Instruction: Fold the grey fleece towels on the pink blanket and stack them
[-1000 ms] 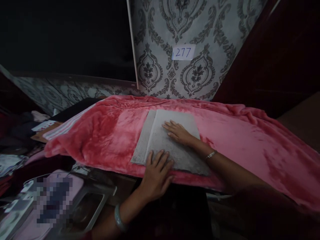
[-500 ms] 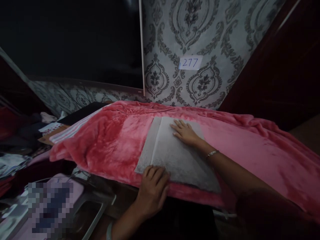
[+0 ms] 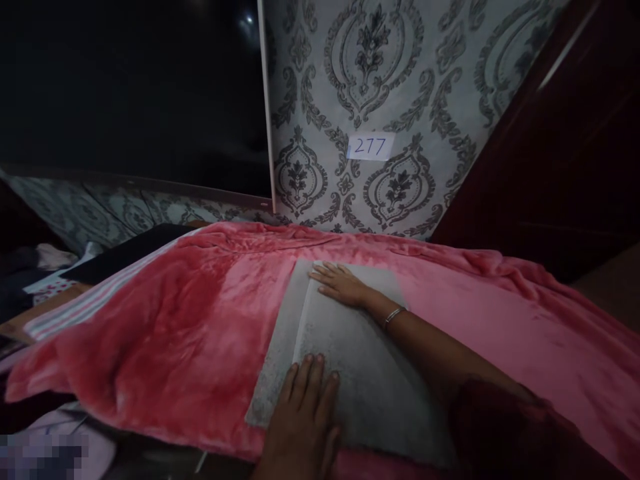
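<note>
A grey fuzzy sheet of cloth (image 3: pixel 370 380) lies flat, with a pale straight crease or fold edge running along its left part. My right hand (image 3: pixel 343 285) rests palm down near its far edge, fingers stretched toward the crease. Lower down, my left hand (image 3: pixel 303 417) lies flat on the near part of the cloth, its fingertips close to the crease. Neither hand holds anything. Beneath the cloth spreads a pink plush blanket (image 3: pixel 165 347). A bracelet (image 3: pixel 394 317) circles my right wrist.
A large dark screen (image 3: pixel 135 93) hangs at the left on patterned wallpaper. A paper label (image 3: pixel 370 146) reading 277 sticks to the wall. Dark red panelling (image 3: pixel 555 153) stands at the right. A striped cloth edge (image 3: pixel 90 300) and a black flat object (image 3: pixel 130 252) lie left of the blanket.
My right hand has slid left toward the crease. My left hand has moved from the cloth's near edge onto its surface, fingers now stretched out. The camera view has shifted closer.
</note>
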`<state>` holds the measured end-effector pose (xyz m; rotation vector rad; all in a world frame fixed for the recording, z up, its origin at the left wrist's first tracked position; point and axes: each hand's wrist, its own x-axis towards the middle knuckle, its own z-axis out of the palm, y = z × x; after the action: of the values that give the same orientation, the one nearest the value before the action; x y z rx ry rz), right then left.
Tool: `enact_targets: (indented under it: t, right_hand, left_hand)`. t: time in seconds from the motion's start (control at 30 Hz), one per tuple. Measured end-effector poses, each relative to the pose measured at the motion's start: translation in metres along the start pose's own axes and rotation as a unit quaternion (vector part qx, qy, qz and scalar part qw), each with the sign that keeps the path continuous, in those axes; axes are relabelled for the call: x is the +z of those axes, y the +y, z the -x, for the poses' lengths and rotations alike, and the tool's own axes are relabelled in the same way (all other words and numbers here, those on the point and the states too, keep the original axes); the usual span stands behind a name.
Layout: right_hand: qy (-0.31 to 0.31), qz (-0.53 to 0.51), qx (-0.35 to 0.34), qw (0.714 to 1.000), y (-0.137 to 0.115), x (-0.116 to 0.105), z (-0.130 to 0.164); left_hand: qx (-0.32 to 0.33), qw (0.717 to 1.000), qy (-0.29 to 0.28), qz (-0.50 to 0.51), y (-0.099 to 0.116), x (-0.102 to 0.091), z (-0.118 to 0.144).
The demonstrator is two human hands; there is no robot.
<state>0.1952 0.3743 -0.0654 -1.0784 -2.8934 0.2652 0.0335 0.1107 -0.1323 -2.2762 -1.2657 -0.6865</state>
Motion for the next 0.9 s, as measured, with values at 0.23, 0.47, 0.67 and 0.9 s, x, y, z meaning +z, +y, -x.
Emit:
enact_targets:
  t: [0.23,0.47,0.67,0.9]
  right_hand:
    - [-0.002,-0.015,0.081,0.997,0.028,-0.001,-0.033]
    - [0.025,0.017,0.104,0.994,0.012,-0.020,-0.031]
    - [-0.007,-0.010,-0.195,0.981,-0.060,-0.005,0.011]
    - [-0.013,-0.021,-0.098,0.995,-0.029,0.008,-0.039]
  left_hand:
    - [-0.014,0.999,-0.028,-0.013,-0.001,0.019,0.010]
    - [0.017,1.000,-0.001,-0.013,-0.009,0.016,0.008]
    - [0.052,0.998,-0.011,-0.016,-0.039,-0.004,0.003]
    - [0.053,0.997,-0.020,-0.060,-0.040,0.005,0.011]
